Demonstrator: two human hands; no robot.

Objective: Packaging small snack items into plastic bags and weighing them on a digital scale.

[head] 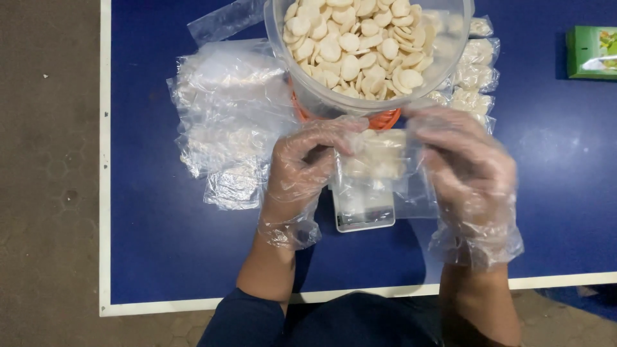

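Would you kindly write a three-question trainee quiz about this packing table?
1. True or false: both hands wear clear plastic gloves.
2. What do the left hand and right hand hold between them: A) a green box, B) a small clear bag of pale crackers, C) a spoon?
3. What fills the clear tub?

Key: 1. True. 2. B, the small bag, above a small scale. 3. Pale round crackers.

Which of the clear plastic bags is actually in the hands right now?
The small bag of pale crackers, pinched between the left hand and right hand. The empty bags and filled packs lie untouched.
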